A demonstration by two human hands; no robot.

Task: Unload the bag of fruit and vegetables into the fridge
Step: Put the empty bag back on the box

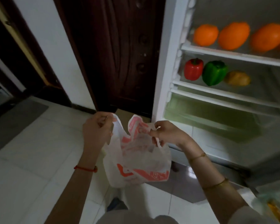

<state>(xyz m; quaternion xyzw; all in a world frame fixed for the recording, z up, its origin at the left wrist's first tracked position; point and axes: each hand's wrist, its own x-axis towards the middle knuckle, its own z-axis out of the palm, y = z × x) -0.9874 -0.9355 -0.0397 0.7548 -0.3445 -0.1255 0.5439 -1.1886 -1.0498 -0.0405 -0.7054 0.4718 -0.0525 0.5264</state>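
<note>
A white plastic bag (pixel 136 159) with orange print hangs in front of me, above the floor. My left hand (pixel 97 128) grips its left handle and my right hand (pixel 166 133) pinches its right handle, pulling the mouth apart. I cannot see anything inside the bag. To the right the fridge (pixel 166 62) stands open. Several oranges (pixel 233 35) lie on its upper shelf. On the shelf below sit a red pepper (pixel 193 69), a green pepper (pixel 214 72) and a potato (pixel 238 78) side by side.
A greenish drawer (pixel 208 115) fills the fridge's lower part. The fridge door's rack (pixel 275 207) juts in at the bottom right. A dark wooden door (pixel 120 54) stands left of the fridge. A grey mat (pixel 14 122) lies on the tiled floor at left.
</note>
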